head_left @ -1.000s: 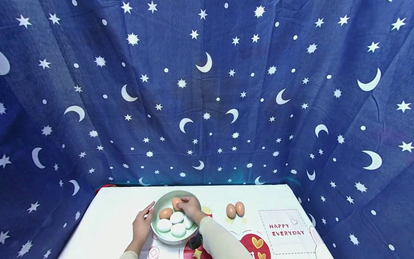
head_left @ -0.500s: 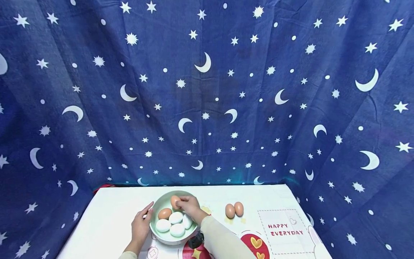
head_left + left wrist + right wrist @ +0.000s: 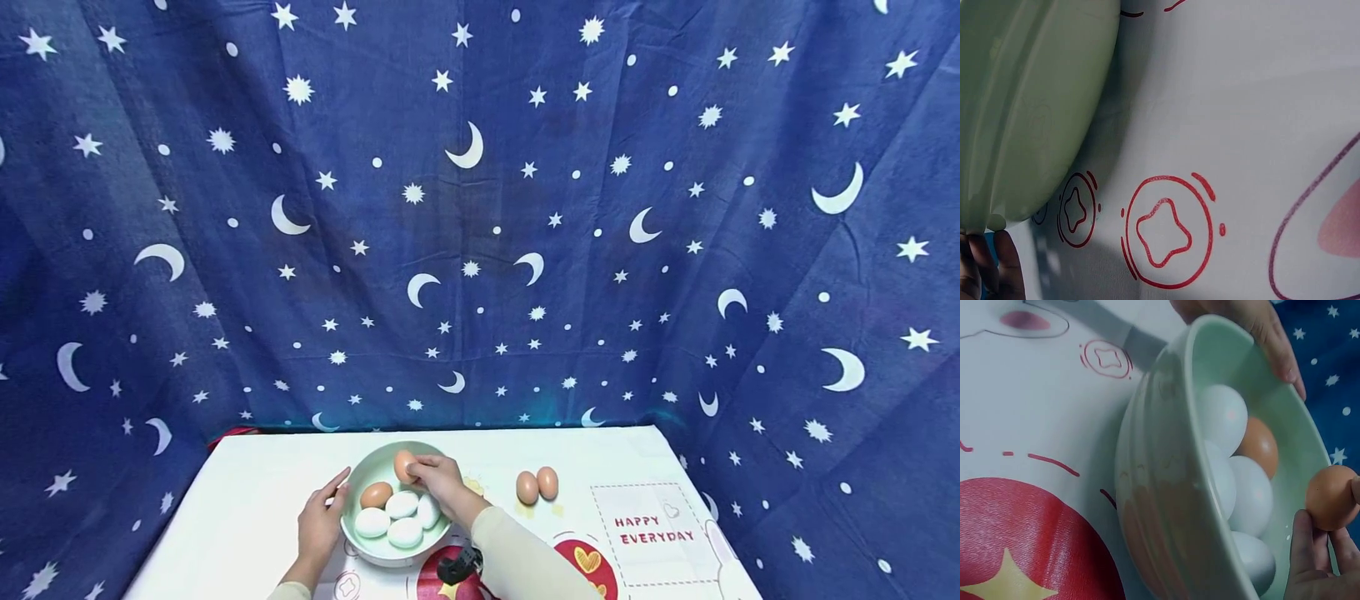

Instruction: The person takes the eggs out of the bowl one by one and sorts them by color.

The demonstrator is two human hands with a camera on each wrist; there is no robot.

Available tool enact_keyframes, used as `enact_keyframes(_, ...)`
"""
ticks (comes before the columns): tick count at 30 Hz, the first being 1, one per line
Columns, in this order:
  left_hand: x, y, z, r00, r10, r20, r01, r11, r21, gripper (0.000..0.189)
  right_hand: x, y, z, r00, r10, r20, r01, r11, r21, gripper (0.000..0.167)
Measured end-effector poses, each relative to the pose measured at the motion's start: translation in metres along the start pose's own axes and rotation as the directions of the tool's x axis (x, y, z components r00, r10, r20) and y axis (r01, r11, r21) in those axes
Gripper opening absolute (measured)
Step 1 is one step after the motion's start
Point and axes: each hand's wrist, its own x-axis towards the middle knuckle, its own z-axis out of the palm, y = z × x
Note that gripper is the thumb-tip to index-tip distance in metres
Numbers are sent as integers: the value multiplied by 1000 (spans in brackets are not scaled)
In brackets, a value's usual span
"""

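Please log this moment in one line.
left hand: touches bowl; right hand: holds brown egg; bowl: four white eggs, one brown egg; table: two brown eggs

Plain cream R sleeve (image 3: 517, 557), matching L sleeve (image 3: 291, 592), small blk R wrist cam (image 3: 456, 568), bare R fingers (image 3: 1302, 544)

Red capital letters (image 3: 657, 537) reading "HAPPY" above "EVERYDAY", two printed lines, inside a thin dashed rectangular outline (image 3: 635, 485), on the white patterned tablecloth (image 3: 251, 492)

four brown eggs (image 3: 377, 495), four white eggs (image 3: 402, 505), one green bowl (image 3: 364, 477), two hands (image 3: 318, 527)
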Motion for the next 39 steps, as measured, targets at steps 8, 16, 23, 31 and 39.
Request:
enact_keyframes(8,0,0,-1,1000,11,0,-11,1000,0,46,-15,-7,-13,997,-8,77,7,1000,18,47)
enact_keyframes(16,0,0,0,1000,26,-6,-26,1000,-16,46,-32,-15,-32,990,-28,137,16,996,85,43)
enact_keyframes(23,1,0,0,1000,10,1,-10,1000,0,46,-47,-20,-51,989,4,146,-13,998,58,42)
enact_keyframes(31,0,0,0,1000,8,-11,-8,1000,-5,44,-66,-16,-80,987,1,163,-12,998,68,44)
enact_keyframes(39,1,1,0,1000,10,13,-10,1000,4,46,-79,-3,-118,983,-24,181,10,997,81,48)
